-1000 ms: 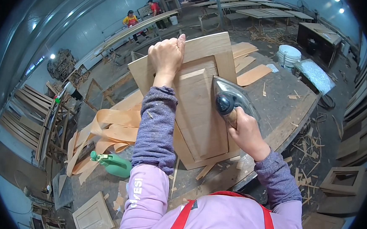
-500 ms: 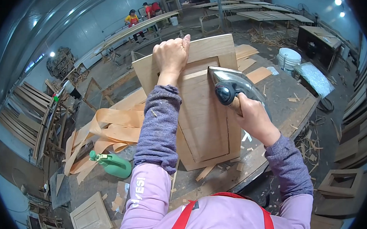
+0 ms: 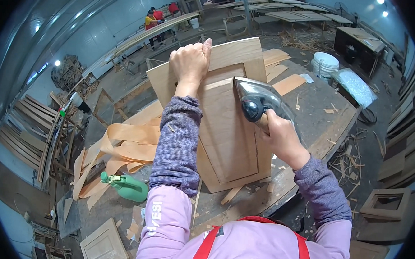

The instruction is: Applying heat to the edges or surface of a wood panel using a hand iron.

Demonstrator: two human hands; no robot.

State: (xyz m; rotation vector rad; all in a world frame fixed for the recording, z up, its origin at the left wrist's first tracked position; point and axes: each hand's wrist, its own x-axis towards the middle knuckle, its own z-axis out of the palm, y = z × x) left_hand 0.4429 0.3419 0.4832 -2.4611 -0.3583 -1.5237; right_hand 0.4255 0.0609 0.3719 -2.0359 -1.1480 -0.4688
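A wooden cabinet door (image 3: 228,140) with a raised centre panel lies on the worktable, its far end tilted up toward me. My left hand (image 3: 190,64) is closed over its far left edge, thumb pointing up. In my right hand (image 3: 283,136), the fingers are wrapped round the wooden handle of a clothes iron (image 3: 261,97). The iron's metal tip rests at the right side of the recessed groove, near the upper end of the raised panel. Its rear part is partly hidden behind my hand.
Curled veneer strips (image 3: 130,141) and a green spray bottle (image 3: 127,186) lie left of the door. More veneer pieces (image 3: 288,84) are at the table's (image 3: 327,113) far side. White buckets (image 3: 324,64) stand beyond the right edge. Two people (image 3: 153,21) work at a long bench far off.
The iron and my right hand have shifted slightly left, and the whole view has moved a little. My left hand keeps its hold on the door. A distant person has turned and bent over the bench.
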